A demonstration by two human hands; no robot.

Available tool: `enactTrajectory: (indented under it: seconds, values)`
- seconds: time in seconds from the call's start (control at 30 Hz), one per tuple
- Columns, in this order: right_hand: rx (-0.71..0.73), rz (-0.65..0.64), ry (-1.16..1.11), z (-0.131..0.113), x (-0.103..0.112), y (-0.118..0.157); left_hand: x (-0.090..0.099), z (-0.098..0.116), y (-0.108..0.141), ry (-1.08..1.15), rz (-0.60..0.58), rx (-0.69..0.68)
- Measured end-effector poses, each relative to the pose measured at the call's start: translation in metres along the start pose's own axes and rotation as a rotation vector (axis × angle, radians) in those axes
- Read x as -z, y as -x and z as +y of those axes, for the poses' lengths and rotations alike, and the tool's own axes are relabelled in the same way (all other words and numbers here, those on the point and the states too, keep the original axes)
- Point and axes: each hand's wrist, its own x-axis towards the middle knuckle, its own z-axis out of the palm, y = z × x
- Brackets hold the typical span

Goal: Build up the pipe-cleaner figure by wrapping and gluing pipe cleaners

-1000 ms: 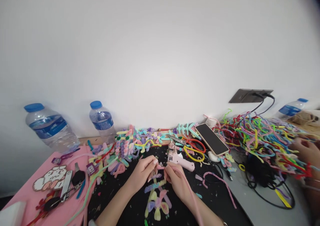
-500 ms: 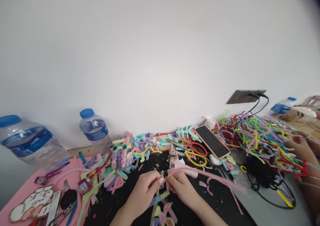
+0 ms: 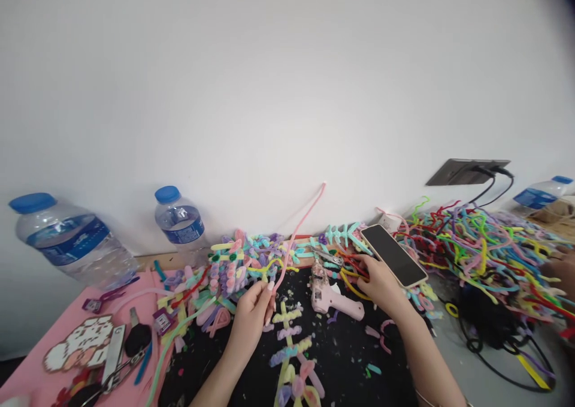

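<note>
A pink pipe cleaner (image 3: pixel 299 227) rises at a slant from my left hand (image 3: pixel 254 311), pinched between thumb and fingertips. My right hand (image 3: pixel 381 284) reaches to the back of the black mat, its fingers closed on the red and yellow handles of a pair of scissors (image 3: pixel 331 256). The blades point left and the fingers partly cover the handles. Between my hands lies a pale pink glue gun (image 3: pixel 336 302). Below my left hand, a pastel pipe-cleaner piece (image 3: pixel 290 335) with short crossbars and a looped lower end lies on the mat.
Finished pastel pieces (image 3: pixel 229 263) pile along the wall. A phone (image 3: pixel 395 256) lies right of the scissors, before a heap of pipe cleaners (image 3: pixel 471 245). Two water bottles (image 3: pixel 74 245) stand left, by keys (image 3: pixel 137 338) on a pink mat. Another person's hand (image 3: pixel 559 272) is far right.
My hands have moved apart. The left now holds the pink pipe cleaner upright, while the right has gone to the scissors. The view has shifted slightly.
</note>
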Motion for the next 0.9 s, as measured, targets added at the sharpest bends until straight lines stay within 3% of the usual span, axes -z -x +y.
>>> enactTrajectory:
  seconds: [0.2, 0.37, 0.57, 0.73, 0.9]
  values:
    - [0.055, -0.045, 0.133, -0.001, -0.007, 0.003, 0.0, -0.004, -0.001, 0.005, -0.018, -0.039]
    - [-0.028, -0.026, 0.197, -0.007, 0.006, 0.009, -0.001, -0.001, 0.001, 0.009, -0.063, -0.048]
    - [-0.251, -0.021, 0.057, -0.01, 0.026, 0.026, -0.003, 0.004, 0.004, 0.023, -0.112, -0.065]
    - [-0.081, 0.013, -0.213, -0.036, 0.025, 0.039, -0.003, 0.003, 0.009, -0.043, -0.053, -0.121]
    - [0.009, -0.172, -0.34, -0.079, 0.022, 0.048, -0.003, 0.001, 0.012, -0.109, 0.08, -0.212]
